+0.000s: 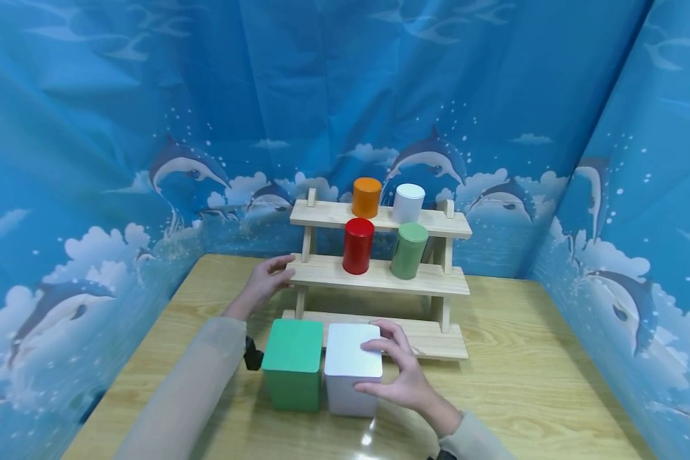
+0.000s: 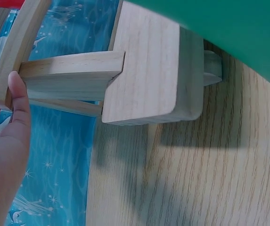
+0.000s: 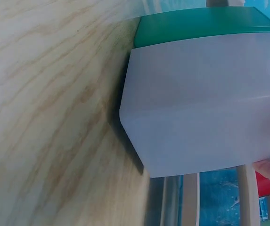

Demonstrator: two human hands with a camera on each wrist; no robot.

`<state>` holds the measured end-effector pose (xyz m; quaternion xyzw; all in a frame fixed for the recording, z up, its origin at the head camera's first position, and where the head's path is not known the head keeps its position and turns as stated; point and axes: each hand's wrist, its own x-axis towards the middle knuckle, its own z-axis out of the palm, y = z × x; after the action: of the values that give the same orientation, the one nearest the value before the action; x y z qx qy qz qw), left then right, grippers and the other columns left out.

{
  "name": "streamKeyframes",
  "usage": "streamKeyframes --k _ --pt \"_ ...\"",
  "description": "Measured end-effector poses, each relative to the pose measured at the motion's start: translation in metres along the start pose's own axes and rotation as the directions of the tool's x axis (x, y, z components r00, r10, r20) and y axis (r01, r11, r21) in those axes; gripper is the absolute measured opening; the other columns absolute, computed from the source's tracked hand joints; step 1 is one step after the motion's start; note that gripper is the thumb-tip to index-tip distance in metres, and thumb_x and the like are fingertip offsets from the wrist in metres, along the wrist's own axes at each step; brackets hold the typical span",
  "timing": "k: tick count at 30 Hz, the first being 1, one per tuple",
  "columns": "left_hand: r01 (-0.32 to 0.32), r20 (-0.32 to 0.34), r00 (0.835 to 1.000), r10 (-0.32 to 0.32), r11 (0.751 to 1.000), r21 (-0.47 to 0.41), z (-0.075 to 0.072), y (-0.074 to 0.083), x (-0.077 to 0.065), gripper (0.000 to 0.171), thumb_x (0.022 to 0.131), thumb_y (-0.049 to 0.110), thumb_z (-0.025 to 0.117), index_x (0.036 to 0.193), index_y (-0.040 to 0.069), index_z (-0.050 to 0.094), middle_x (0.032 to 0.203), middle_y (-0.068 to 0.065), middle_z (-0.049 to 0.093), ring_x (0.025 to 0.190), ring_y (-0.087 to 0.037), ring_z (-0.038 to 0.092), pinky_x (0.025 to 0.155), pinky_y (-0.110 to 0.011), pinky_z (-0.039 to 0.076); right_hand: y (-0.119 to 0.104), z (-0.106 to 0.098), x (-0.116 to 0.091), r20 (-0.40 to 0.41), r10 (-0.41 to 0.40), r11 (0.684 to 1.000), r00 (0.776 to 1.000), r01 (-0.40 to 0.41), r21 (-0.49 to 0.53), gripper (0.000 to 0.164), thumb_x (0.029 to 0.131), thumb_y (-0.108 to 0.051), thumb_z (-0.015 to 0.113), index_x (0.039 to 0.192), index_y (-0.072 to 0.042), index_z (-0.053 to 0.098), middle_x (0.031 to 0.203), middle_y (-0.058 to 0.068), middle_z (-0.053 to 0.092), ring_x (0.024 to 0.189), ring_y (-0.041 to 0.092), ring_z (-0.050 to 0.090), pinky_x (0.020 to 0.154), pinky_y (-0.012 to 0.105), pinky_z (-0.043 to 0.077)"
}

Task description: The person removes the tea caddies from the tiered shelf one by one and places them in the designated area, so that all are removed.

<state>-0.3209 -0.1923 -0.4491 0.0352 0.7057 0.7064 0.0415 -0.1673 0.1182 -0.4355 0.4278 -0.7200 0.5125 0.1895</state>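
Observation:
A three-tier wooden display rack (image 1: 322, 268) stands on the table. My left hand (image 1: 264, 281) pinches the left end of its middle board, and the left wrist view shows thumb and fingers on either side of that board end (image 2: 8, 61). In front of the rack, a white box (image 1: 351, 393) stands upright beside a green box (image 1: 293, 367). My right hand (image 1: 402, 374) grips the white box at its right side, fingers spread over the upper edge. The right wrist view shows the white box (image 3: 200, 113) resting on the table, with the green box (image 3: 200, 26) behind it.
On the top board stand an orange canister (image 1: 367, 199) and a white canister (image 1: 407, 204). A red canister (image 1: 358, 248) and a light green canister (image 1: 408, 252) occupy the middle board. Blue dolphin-print curtains (image 1: 322, 96) surround the wooden table (image 1: 529, 370) at the back and sides.

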Motion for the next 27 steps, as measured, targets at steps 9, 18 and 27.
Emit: streamKeyframes --k 9,18,27 --pt "-0.003 0.005 1.0 0.003 1.0 0.007 0.0003 -0.0023 0.0011 0.049 0.092 0.017 0.06 0.137 0.006 0.043 0.132 -0.014 0.043 0.099 -0.021 0.054 0.083 -0.034 0.052 0.0069 0.0027 -0.0062 0.001 0.018 1.0 1.0 -0.018 0.021 0.063 0.052 0.0 0.088 0.107 0.0 0.058 0.121 0.034 0.039 0.109 0.042 0.043 0.097 0.028 0.04" --pt "-0.013 0.007 1.0 0.013 1.0 0.0 -0.0014 -0.001 0.002 0.05 0.092 0.017 0.06 0.137 0.005 0.043 0.132 -0.015 0.043 0.098 -0.021 0.055 0.081 -0.031 0.053 0.0091 0.0027 -0.0063 0.013 0.028 1.0 1.0 -0.028 0.01 0.068 0.05 -0.003 0.088 0.11 0.0 0.057 0.124 0.037 0.036 0.114 0.042 0.039 0.101 0.029 0.036" --pt "-0.012 0.005 1.0 0.012 1.0 0.002 -0.001 -0.0025 0.0037 0.047 0.092 0.017 0.06 0.136 0.006 0.045 0.131 -0.013 0.043 0.101 -0.022 0.053 0.081 -0.032 0.053 0.01 -0.0018 -0.007 0.028 -0.035 0.999 0.999 0.034 0.021 0.074 0.057 -0.014 0.087 0.12 0.004 0.051 0.126 0.04 0.034 0.117 0.043 0.039 0.101 0.03 0.036"
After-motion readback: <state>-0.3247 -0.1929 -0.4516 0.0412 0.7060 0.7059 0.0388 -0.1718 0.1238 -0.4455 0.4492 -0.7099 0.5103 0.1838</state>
